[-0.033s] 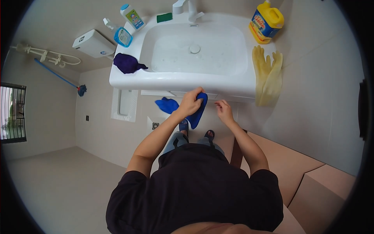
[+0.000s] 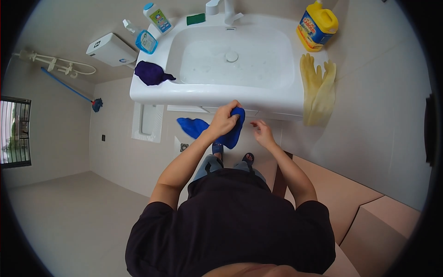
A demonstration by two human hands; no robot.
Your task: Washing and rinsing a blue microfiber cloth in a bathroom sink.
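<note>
In front of the sink cabinet, my left hand (image 2: 223, 121) is closed round a bright blue cloth (image 2: 236, 131). The cloth hangs below the fist, and a loose end spreads out to the left behind my forearm. To the right of it, my right hand (image 2: 264, 134) is held in the air with bent fingers apart, touching nothing. Just beyond both hands is the rounded front of a white washbasin (image 2: 221, 94) with a round drain plug (image 2: 231, 57). A dark purple cloth (image 2: 148, 74) lies bunched on the basin's left rim.
On the basin's rim stand a blue spray bottle (image 2: 146, 42), a white bottle (image 2: 157, 18), a green sponge (image 2: 196, 19) and a yellow jug (image 2: 317, 28). Yellow rubber gloves (image 2: 317, 90) hang over the right edge. A squat toilet (image 2: 148, 123) lies left; a pinkish cabinet (image 2: 330, 184) stands right.
The blue cloth's loose end has swung out left and its hanging part has lifted slightly. My right hand has shifted a little left, toward the cloth.
</note>
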